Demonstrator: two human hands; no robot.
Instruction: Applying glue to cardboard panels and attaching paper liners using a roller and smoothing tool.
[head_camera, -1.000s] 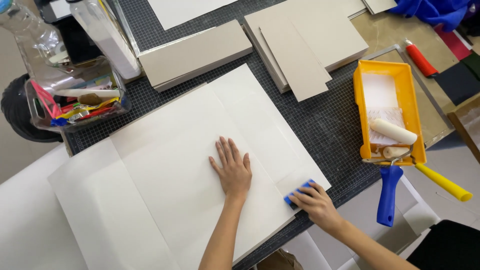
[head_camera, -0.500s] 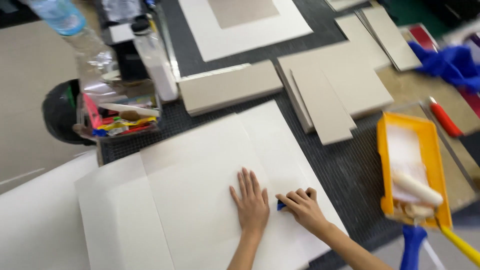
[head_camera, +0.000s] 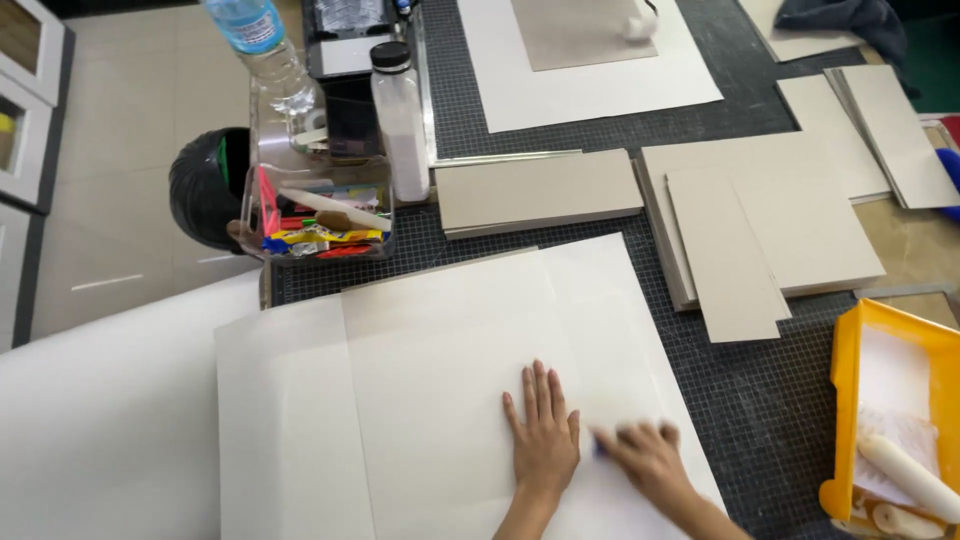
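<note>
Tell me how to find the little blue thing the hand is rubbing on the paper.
Start at the big white paper on the dark grid mat. Near its bottom edge lie two hands; the left hand rests flat. Right beside it, under the fingers of the blurred right hand, peeks a small blue tool, the only blue spot on the sheet.

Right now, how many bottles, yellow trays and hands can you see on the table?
Bottles: 2, a clear water bottle and a white bottle with a black cap
Yellow trays: 1
Hands: 2, left hand and right hand
Total: 5
</note>
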